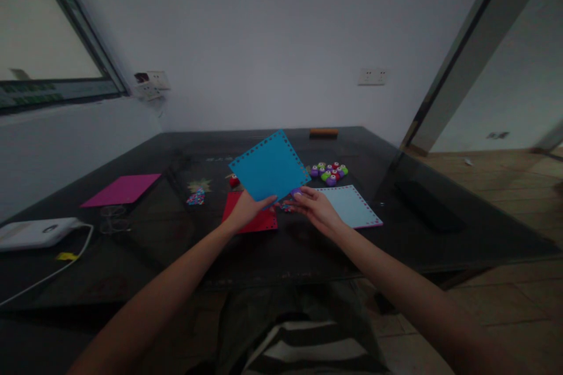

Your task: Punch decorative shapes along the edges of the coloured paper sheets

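Blue sheet, centre: paper-like, matt, smooth, punched edge. Pink sheet, left: same look. Tabletop, lower middle: dark, glossy, faintly reflective. Power bank, lower left: smooth white plastic look. Wall, top: matt, smooth paint. Floor, right: tiles, dull sheen.

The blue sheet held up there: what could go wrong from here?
Held near its lower corner by the left hand, the blue sheet might bend or slip. The small purple item in the right hand could drop onto the table. Lowered, the blue sheet could nudge the red sheet.
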